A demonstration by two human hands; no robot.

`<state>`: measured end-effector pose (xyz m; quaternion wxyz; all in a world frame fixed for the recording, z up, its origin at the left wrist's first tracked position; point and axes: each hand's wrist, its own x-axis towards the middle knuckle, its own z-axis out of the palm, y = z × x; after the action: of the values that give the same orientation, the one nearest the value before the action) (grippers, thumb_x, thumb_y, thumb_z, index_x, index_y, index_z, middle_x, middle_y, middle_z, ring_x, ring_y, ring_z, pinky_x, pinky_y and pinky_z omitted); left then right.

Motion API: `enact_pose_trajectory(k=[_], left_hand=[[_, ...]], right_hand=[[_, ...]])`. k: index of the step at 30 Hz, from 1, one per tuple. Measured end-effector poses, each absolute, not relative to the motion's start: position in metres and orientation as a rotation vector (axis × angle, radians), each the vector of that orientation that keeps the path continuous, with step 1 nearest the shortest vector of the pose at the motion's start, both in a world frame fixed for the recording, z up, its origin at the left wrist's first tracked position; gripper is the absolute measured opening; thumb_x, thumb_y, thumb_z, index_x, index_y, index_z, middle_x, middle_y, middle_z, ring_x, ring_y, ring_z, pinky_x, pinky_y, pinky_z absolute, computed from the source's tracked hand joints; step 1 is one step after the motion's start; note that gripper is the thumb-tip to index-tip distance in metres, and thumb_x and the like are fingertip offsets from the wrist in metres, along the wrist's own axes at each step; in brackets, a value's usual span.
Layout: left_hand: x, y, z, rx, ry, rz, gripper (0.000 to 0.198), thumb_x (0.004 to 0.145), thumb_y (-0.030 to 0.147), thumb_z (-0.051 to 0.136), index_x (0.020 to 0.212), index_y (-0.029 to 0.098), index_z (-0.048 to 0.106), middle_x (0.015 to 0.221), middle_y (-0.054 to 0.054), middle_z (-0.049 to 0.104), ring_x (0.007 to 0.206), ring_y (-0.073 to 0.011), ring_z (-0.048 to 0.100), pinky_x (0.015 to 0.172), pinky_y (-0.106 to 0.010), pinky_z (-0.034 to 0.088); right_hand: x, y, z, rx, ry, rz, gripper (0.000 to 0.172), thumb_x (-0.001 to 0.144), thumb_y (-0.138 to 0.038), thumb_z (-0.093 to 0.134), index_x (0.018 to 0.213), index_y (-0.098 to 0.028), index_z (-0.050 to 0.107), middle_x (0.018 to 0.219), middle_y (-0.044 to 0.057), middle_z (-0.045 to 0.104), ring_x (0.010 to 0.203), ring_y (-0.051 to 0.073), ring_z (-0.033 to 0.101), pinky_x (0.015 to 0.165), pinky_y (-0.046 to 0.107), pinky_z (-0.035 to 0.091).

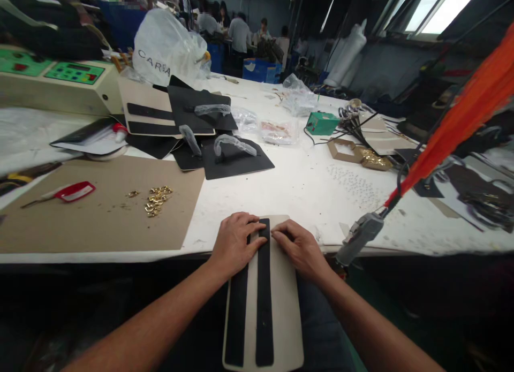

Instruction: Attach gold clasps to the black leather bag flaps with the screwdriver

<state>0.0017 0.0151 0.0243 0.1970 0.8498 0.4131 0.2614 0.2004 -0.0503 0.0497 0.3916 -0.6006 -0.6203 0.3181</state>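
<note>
A beige panel (286,308) with rounded corners stretches from the table's front edge toward me. Two black strips (264,302) run along its length. Near its far end, my left hand (236,241) lies on the panel, with fingers stretched over the strips and the thumb touching the right-hand strip. My right hand (299,246) is closed in a pinch beside that strip's far end. Whatever its fingertips may hold is too small to make out. The panel's near end reaches over my lap.
Gold-coloured metal pieces (158,200) and a red-handled tool (74,191) lie on brown board (120,233) at left. Black panels with wrapped handles (236,160) are piled behind. A grey device (361,235) on an orange cord hangs at right, near a green box (322,123).
</note>
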Motion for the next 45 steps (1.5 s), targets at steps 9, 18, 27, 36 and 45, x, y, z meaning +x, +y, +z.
enact_pose_trajectory(k=[9, 18, 27, 36, 45], left_hand=[[0.0, 0.015, 0.019, 2.37, 1.151, 0.724, 0.031, 0.088, 0.038, 0.082, 0.118, 0.033, 0.077, 0.131, -0.002, 0.073, 0.128, -0.0296, 0.057, 0.107, -0.051, 0.043], [0.001, 0.016, 0.019, 2.373, 1.163, 0.724, 0.03, 0.088, 0.04, 0.082, 0.116, 0.033, 0.077, 0.131, -0.001, 0.072, 0.128, -0.0291, 0.056, 0.106, -0.051, 0.041], [0.003, 0.017, 0.02, 2.374, 1.167, 0.711, 0.032, 0.088, 0.04, 0.082, 0.118, 0.032, 0.077, 0.131, -0.001, 0.072, 0.129, -0.0298, 0.055, 0.106, -0.052, 0.041], [0.005, 0.022, 0.024, 2.403, 1.178, 0.641, 0.027, 0.087, 0.042, 0.081, 0.113, 0.034, 0.08, 0.13, -0.002, 0.073, 0.126, -0.0314, 0.057, 0.103, -0.054, 0.043], [0.005, 0.023, 0.033, 2.466, 1.173, 0.589, 0.031, 0.089, 0.04, 0.079, 0.119, 0.036, 0.078, 0.131, -0.002, 0.073, 0.125, -0.0313, 0.06, 0.102, -0.053, 0.047]], right_hand=[[0.197, -0.028, 0.037, -1.569, -1.763, 0.829, 0.012, 0.098, -0.027, 0.062, 0.09, -0.024, 0.071, 0.091, 0.0, 0.067, 0.09, 0.02, 0.062, 0.083, 0.032, 0.045], [0.192, -0.026, 0.038, -1.667, -1.743, 0.788, 0.011, 0.094, -0.027, 0.063, 0.088, -0.025, 0.072, 0.089, 0.002, 0.069, 0.086, 0.021, 0.063, 0.079, 0.033, 0.045], [0.193, -0.018, 0.042, -1.775, -1.589, 0.905, 0.009, 0.087, -0.029, 0.069, 0.082, -0.022, 0.072, 0.076, -0.001, 0.071, 0.07, 0.017, 0.063, 0.067, 0.028, 0.045], [0.199, 0.001, 0.054, -1.842, -1.594, 1.208, 0.013, 0.083, -0.021, 0.066, 0.07, -0.019, 0.067, 0.055, -0.003, 0.064, 0.052, 0.013, 0.055, 0.053, 0.024, 0.038], [0.196, -0.012, 0.047, -1.816, -1.652, 0.897, 0.01, 0.086, -0.019, 0.07, 0.076, -0.021, 0.071, 0.074, -0.001, 0.071, 0.072, 0.018, 0.063, 0.067, 0.029, 0.043]])
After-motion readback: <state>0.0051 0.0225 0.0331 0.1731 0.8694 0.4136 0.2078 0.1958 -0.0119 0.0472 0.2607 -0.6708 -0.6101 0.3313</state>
